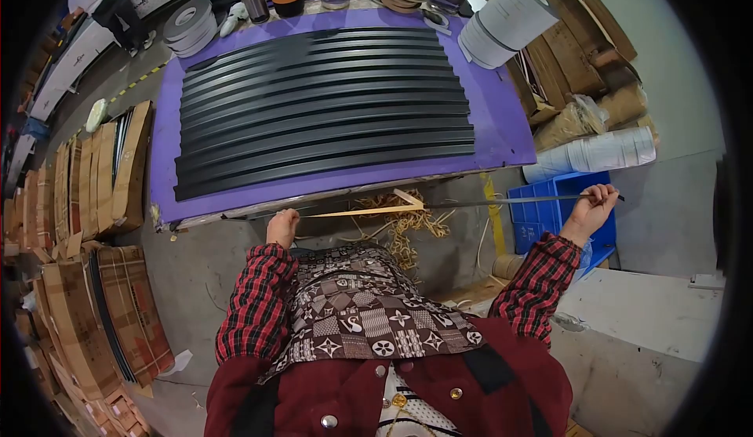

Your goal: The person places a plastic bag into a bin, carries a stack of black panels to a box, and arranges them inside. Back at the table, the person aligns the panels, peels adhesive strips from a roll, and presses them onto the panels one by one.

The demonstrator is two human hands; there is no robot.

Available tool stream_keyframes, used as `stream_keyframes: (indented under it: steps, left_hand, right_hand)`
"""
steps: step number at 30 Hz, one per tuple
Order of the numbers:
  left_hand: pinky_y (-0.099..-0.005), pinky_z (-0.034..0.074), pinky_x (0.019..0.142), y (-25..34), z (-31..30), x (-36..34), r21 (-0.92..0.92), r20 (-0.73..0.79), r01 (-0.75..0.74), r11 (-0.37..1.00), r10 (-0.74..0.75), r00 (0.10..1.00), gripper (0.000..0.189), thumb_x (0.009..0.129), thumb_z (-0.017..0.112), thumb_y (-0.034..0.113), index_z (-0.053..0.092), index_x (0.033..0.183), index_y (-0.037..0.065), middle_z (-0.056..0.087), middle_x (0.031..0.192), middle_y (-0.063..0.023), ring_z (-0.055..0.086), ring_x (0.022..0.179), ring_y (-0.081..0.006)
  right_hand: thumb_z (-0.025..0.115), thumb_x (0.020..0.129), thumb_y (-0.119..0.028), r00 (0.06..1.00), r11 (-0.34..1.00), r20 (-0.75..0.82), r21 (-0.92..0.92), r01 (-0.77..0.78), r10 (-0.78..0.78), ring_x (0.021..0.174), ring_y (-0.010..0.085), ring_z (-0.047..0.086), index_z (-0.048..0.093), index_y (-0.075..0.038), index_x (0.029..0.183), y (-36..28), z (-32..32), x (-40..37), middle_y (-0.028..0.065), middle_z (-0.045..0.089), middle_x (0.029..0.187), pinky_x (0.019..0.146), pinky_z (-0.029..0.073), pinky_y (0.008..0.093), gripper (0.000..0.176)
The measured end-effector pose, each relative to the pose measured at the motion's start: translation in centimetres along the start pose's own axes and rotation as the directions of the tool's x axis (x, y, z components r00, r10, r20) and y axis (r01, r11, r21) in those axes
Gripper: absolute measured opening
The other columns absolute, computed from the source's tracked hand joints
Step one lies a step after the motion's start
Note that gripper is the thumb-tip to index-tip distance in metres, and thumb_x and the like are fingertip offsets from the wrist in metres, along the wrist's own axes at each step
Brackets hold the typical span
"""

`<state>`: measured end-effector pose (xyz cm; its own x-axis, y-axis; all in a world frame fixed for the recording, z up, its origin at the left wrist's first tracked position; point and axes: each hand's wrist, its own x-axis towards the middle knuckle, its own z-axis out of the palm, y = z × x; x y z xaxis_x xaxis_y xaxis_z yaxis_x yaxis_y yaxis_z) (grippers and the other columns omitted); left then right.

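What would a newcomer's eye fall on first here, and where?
Probably the purple table at top centre, bearing long black pieces side by side. Just below it, the left hand holds a pale strip and the right hand a dark strip. Then the blue crate, at the right.

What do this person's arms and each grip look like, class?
The left sleeve and right sleeve are red-and-black plaid, gathered at the wrists, worn with a dark red jacket. The left grip and right grip are bare, without gloves.
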<state>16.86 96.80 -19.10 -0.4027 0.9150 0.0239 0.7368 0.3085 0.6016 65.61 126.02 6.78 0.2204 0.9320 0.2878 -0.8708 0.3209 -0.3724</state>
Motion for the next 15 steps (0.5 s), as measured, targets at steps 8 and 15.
stream_keyframes:
  steps: [8, 15]
  left_hand:
    - [-0.0395, 0.043, 0.072, -5.0, -3.8, 0.4, 0.051, 0.338, -0.05, 0.997, 0.03, 0.941, 0.029, 0.071, 0.057, 0.015, 0.052, 0.098, 0.007, 0.057, 0.086, -0.0157, 0.053, 0.083, -0.0325]
    - [-0.0359, 0.041, 0.069, -13.3, -16.6, -4.4, -0.28, -0.247, 0.221, 0.934, -0.293, 0.924, 0.021, 0.077, 0.05, 0.008, 0.05, 0.097, 0.002, 0.052, 0.085, -0.0151, 0.051, 0.08, -0.0297]
  right_hand:
    - [0.046, 0.086, -0.013, 0.989, 0.817, 0.112, -0.558, 0.144, -0.097, 0.055, 0.007, 0.036, 0.047, -0.004, 0.083, 5.8, 11.1, -2.5, -0.0002, 0.045, 0.074, 0.046, 0.032, 0.0175, 0.009]
    - [0.052, 0.08, -0.005, 0.745, 0.308, 0.044, -0.925, -0.221, 0.666, 0.05, 0.0021, 0.039, 0.057, -0.002, 0.086, 30.1, 18.4, -21.4, 0.0004, 0.053, 0.07, 0.042, 0.03, 0.0153, 0.008]
